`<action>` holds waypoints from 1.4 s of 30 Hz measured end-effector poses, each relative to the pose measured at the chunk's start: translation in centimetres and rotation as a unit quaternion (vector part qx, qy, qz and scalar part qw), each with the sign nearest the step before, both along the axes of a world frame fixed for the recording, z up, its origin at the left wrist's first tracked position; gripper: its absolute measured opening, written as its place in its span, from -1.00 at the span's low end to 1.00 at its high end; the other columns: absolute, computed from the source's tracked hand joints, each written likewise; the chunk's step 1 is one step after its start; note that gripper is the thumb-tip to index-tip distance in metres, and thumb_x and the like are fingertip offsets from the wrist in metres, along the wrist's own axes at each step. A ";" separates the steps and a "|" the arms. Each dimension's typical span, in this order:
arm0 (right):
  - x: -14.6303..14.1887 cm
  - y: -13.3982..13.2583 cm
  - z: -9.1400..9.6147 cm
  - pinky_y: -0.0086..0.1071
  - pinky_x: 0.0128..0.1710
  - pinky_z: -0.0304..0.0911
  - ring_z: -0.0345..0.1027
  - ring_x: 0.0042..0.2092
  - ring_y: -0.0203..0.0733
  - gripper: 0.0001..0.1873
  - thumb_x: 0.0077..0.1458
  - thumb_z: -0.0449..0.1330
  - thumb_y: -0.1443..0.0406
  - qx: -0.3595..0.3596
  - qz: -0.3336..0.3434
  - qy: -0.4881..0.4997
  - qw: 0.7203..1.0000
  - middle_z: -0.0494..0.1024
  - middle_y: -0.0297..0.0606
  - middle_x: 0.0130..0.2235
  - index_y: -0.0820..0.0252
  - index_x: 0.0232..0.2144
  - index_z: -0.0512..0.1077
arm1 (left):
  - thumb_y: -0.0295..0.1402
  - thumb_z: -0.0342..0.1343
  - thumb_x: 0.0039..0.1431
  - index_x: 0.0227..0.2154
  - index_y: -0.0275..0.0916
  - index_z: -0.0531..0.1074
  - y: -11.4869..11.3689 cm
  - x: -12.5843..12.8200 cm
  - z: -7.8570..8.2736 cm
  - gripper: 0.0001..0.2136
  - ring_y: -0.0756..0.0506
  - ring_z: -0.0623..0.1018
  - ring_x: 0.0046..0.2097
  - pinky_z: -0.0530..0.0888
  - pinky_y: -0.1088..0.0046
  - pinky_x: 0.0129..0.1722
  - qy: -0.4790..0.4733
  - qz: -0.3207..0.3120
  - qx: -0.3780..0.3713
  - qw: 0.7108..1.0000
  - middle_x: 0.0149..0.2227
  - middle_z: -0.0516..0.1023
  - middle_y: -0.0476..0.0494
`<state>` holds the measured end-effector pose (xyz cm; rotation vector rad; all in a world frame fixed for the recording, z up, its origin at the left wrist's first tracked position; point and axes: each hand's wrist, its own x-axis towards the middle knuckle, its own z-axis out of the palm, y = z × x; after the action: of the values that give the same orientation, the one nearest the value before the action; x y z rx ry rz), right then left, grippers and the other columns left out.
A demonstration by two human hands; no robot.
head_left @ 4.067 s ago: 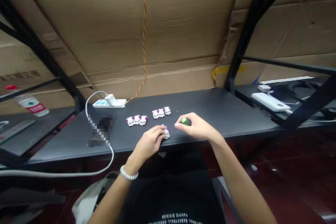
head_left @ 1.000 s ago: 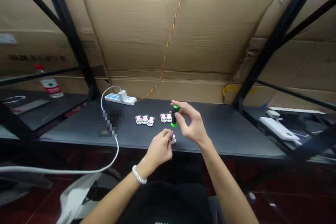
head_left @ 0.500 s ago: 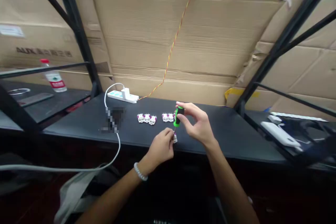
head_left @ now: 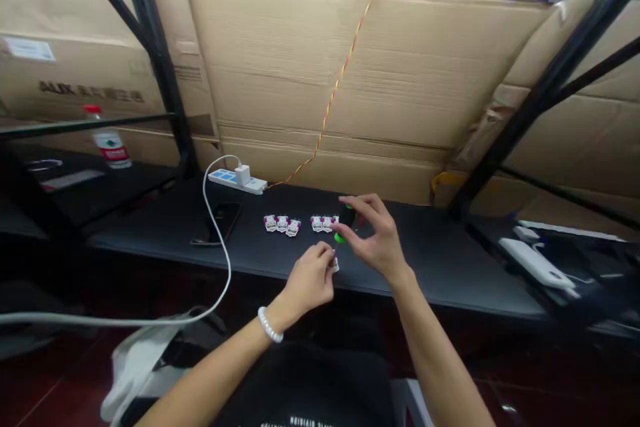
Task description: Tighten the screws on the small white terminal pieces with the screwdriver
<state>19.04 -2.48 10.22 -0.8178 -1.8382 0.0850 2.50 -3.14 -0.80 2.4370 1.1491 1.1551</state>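
Note:
My right hand (head_left: 376, 235) is closed on a screwdriver (head_left: 345, 219) with a black and green handle, thumb and fingers gripping the handle. The screwdriver points down at a small white part (head_left: 335, 266) near the table's front edge. My left hand (head_left: 311, 273), with a beaded bracelet on its wrist, pinches that part, hiding most of it. Just beyond the hands lies a row of similar white and purple parts (head_left: 323, 223), its right end covered by my right hand. A second row of such parts (head_left: 282, 224) lies to the left.
A white power strip (head_left: 237, 181) with a plugged-in charger sits at the back of the black table (head_left: 425, 273). Its white cable (head_left: 227, 260) runs past a dark phone (head_left: 223, 223). Cardboard (head_left: 310, 67) stands behind. Black metal posts (head_left: 173, 100) flank the table.
The view has shifted slightly. My right thumb and fingers have turned a little around the screwdriver handle, covering more of its green. My left hand keeps its pinch on the part.

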 end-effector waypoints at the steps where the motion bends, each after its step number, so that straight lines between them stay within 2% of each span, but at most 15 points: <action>1: 0.0 0.1 0.0 -0.18 -0.12 0.54 0.51 -0.14 -0.09 -0.59 0.25 0.35 0.19 0.001 0.016 -0.004 1.000 0.54 -0.12 0.01 0.00 0.14 0.55 | -0.63 0.05 0.19 -0.28 -0.17 0.36 0.0 0.0 0.0 -0.81 -0.19 0.52 -0.12 0.55 0.23 -0.07 -0.001 0.001 -0.004 1.000 -0.15 0.50 -0.16; 3: 0.1 0.1 0.1 -0.11 0.02 0.53 0.53 0.02 -0.03 -0.57 0.35 0.22 0.24 -0.016 0.075 -0.005 0.997 0.52 -0.08 0.15 -0.01 0.24 0.46 | -0.62 0.05 0.18 -0.27 -0.17 0.36 0.0 0.0 0.0 -0.81 -0.18 0.52 -0.12 0.55 0.24 -0.06 0.000 0.005 -0.012 1.000 -0.15 0.49 -0.16; 5: 0.1 0.1 0.2 -0.10 0.08 0.51 0.52 0.09 -0.02 -0.56 0.39 0.16 0.29 -0.032 0.111 -0.005 0.993 0.54 -0.10 0.17 -0.02 0.27 0.43 | -0.61 0.06 0.18 -0.27 -0.17 0.37 0.0 0.0 -0.1 -0.82 -0.18 0.52 -0.12 0.54 0.25 -0.07 0.004 0.008 -0.015 1.000 -0.14 0.49 -0.15; 7: 0.0 0.0 0.3 -0.18 -0.05 0.54 0.55 -0.04 -0.08 -0.60 0.34 0.25 0.28 -0.017 0.086 -0.007 0.996 0.60 -0.16 0.03 -0.02 0.19 0.50 | -0.60 0.07 0.18 -0.27 -0.17 0.37 0.0 0.1 -0.1 -0.83 -0.18 0.51 -0.12 0.54 0.24 -0.08 0.006 0.014 -0.014 1.000 -0.13 0.49 -0.15; 10: -0.1 -0.2 0.5 -0.25 -0.24 0.52 0.47 -0.25 -0.17 -0.60 0.21 0.40 0.24 0.025 0.031 -0.020 0.999 0.56 -0.21 -0.13 0.00 0.10 0.57 | -0.60 0.06 0.18 -0.28 -0.18 0.37 0.0 0.2 -0.1 -0.83 -0.19 0.50 -0.11 0.53 0.23 -0.07 0.008 0.023 -0.013 1.000 -0.13 0.49 -0.15; 11: -0.2 -0.3 0.5 -0.25 -0.23 0.52 0.48 -0.23 -0.16 -0.59 0.22 0.39 0.25 0.027 0.031 -0.025 0.999 0.55 -0.19 -0.11 0.01 0.12 0.55 | -0.60 0.06 0.17 -0.28 -0.18 0.37 0.0 0.3 -0.1 -0.83 -0.19 0.50 -0.11 0.53 0.23 -0.07 0.009 0.024 -0.014 1.000 -0.13 0.49 -0.15; 15: -0.1 -0.6 0.6 -0.15 0.02 0.51 0.51 0.09 -0.04 -0.55 0.35 0.18 0.35 -0.015 0.094 -0.032 0.995 0.57 -0.12 0.11 -0.01 0.24 0.46 | -0.58 0.07 0.19 -0.28 -0.18 0.37 0.1 0.5 -0.2 -0.85 -0.20 0.50 -0.10 0.53 0.22 -0.07 0.018 0.032 -0.015 0.999 -0.10 0.48 -0.18; 16: -0.1 -0.6 0.6 -0.16 0.03 0.50 0.52 0.09 -0.04 -0.55 0.36 0.17 0.36 -0.022 0.102 -0.026 0.994 0.59 -0.13 0.11 -0.01 0.24 0.46 | -0.58 0.07 0.19 -0.27 -0.18 0.37 0.1 0.5 -0.2 -0.85 -0.20 0.50 -0.10 0.53 0.22 -0.07 0.020 0.035 -0.015 0.999 -0.10 0.48 -0.18; 18: -0.1 -0.6 0.4 -0.21 -0.05 0.52 0.56 -0.07 -0.11 -0.58 0.34 0.22 0.35 -0.016 0.091 -0.012 0.996 0.63 -0.17 0.02 0.00 0.20 0.49 | -0.58 0.07 0.18 -0.28 -0.18 0.36 0.0 0.6 -0.1 -0.84 -0.19 0.49 -0.11 0.53 0.23 -0.09 0.022 0.041 -0.015 0.999 -0.11 0.48 -0.17; 21: -0.2 -0.4 0.3 -0.29 -0.23 0.50 0.48 -0.29 -0.22 -0.61 0.25 0.35 0.31 0.015 0.045 0.000 0.999 0.61 -0.23 -0.09 0.00 0.12 0.55 | -0.58 0.07 0.17 -0.29 -0.17 0.35 -0.1 0.8 -0.1 -0.84 -0.19 0.49 -0.10 0.53 0.25 -0.11 0.026 0.055 -0.015 0.998 -0.11 0.47 -0.17; 25: -0.3 -0.5 0.1 -0.30 -0.29 0.50 0.44 -0.33 -0.24 -0.60 0.22 0.40 0.27 0.044 0.018 -0.003 0.999 0.59 -0.22 -0.11 0.00 0.10 0.56 | -0.58 0.08 0.16 -0.26 -0.17 0.36 -0.2 0.9 0.1 -0.83 -0.20 0.49 -0.08 0.53 0.24 -0.11 0.042 0.070 -0.013 0.997 -0.09 0.48 -0.19; 31: 0.0 -0.9 -0.1 -0.17 -0.07 0.55 0.56 -0.07 -0.08 -0.53 0.37 0.14 0.34 -0.006 0.058 -0.013 0.998 0.62 -0.11 0.10 0.01 0.28 0.41 | -0.57 0.07 0.20 -0.26 -0.17 0.37 -0.3 0.9 0.4 -0.85 -0.20 0.49 -0.09 0.53 0.25 -0.10 0.057 0.071 -0.015 0.996 -0.09 0.48 -0.19; 35: 0.0 -0.6 -0.2 -0.25 -0.24 0.51 0.46 -0.24 -0.18 -0.56 0.31 0.26 0.30 -0.004 0.037 -0.004 0.999 0.56 -0.19 -0.06 -0.03 0.21 0.47 | -0.57 0.08 0.19 -0.26 -0.17 0.38 -0.4 1.0 0.5 -0.84 -0.20 0.49 -0.08 0.52 0.26 -0.09 0.060 0.073 -0.015 0.995 -0.09 0.48 -0.19; 38: 0.0 -0.4 -0.4 -0.26 -0.27 0.48 0.41 -0.24 -0.17 -0.49 0.28 0.29 0.29 0.000 0.022 -0.022 1.000 0.50 -0.20 -0.09 -0.04 0.26 0.42 | -0.57 0.07 0.19 -0.24 -0.17 0.38 -0.4 1.0 0.4 -0.84 -0.20 0.50 -0.06 0.53 0.25 -0.08 0.058 0.072 -0.017 0.996 -0.08 0.48 -0.19; 42: 0.3 -0.4 -0.7 -0.13 -0.01 0.52 0.48 0.04 -0.03 -0.42 0.35 0.16 0.33 -0.053 0.075 -0.019 0.996 0.51 -0.10 0.14 -0.04 0.36 0.27 | -0.58 0.08 0.17 -0.25 -0.17 0.40 -0.3 0.9 0.5 -0.83 -0.20 0.50 -0.07 0.53 0.25 -0.08 0.047 0.059 -0.016 0.997 -0.08 0.48 -0.19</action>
<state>19.38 -2.88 9.51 -0.7570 -1.9424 0.2677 3.39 -3.43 -0.34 2.4504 1.3448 1.0548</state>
